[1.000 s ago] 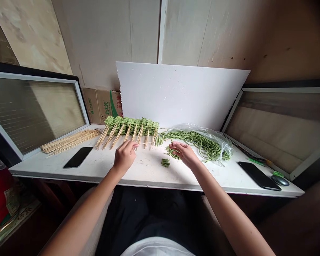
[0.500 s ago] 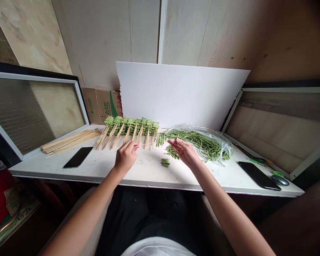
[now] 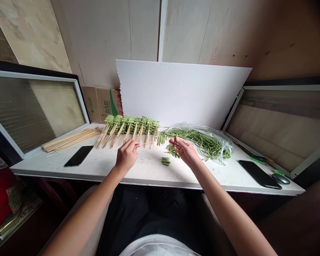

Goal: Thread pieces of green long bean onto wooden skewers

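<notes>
My left hand is closed on a thin bamboo skewer that points right. Several short green bean pieces stand side by side at its far end and appear threaded on it. My right hand pinches a short bean piece between thumb and fingers, a little right of the skewer's end. Below the hands lies a small row of cut pieces. More cut pieces lie partly hidden behind my right hand. Finished bean skewers are stacked behind my left hand, sticks toward me.
Long beans spill from a clear plastic bag at right. Loose skewers and a phone lie at left. Another dark phone is near the right edge. A white foam board and a cardboard box stand behind.
My right hand has turned slightly, and the bean piece in its fingertips shows more plainly upright. My left hand keeps hold of the skewer almost in place. The view has shifted a little.
</notes>
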### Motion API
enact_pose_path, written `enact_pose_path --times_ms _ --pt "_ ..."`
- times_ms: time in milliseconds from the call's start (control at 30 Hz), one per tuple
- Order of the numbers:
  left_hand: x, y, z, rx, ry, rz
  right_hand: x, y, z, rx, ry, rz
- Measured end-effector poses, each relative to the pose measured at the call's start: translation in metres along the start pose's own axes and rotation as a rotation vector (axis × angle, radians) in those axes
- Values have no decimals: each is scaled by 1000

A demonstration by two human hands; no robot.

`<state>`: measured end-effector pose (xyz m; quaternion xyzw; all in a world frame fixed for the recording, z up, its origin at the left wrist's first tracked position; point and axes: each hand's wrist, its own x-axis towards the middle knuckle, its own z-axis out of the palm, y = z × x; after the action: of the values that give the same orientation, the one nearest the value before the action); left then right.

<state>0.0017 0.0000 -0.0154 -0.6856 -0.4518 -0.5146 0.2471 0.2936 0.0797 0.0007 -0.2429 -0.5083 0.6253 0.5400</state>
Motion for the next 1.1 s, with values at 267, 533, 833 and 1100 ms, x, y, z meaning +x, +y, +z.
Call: enact_pose_path --times_ms 267,533,833,1100 --pt "-1 1 1 1 -1 5 0 2 1 13 18 4" --pt "0 0 -1 -4 0 3 -3 -4 5 -28 6 -29" --pt "3 -2 -5 29 22 54 1 0 0 -160 26 -55" --pt "4 0 -5 -8 37 48 0 -4 2 -149 71 -75"
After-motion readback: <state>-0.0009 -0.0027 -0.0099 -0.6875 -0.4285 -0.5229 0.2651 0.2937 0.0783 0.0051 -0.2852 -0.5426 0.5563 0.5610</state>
